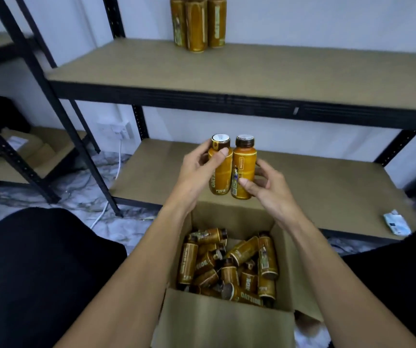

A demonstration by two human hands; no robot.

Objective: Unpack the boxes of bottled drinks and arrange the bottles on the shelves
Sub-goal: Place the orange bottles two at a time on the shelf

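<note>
Above the open box (227,320) of bottles, one upright orange bottle (220,169) is gripped by the left hand (196,172) and another (243,169) by the right hand (269,189).

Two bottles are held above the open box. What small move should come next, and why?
Probably lift both up to the upper shelf and set them beside the bottle group standing there. The left hand and right hand each hold an upright bottle, and that shelf has bare space beside the group.
</note>
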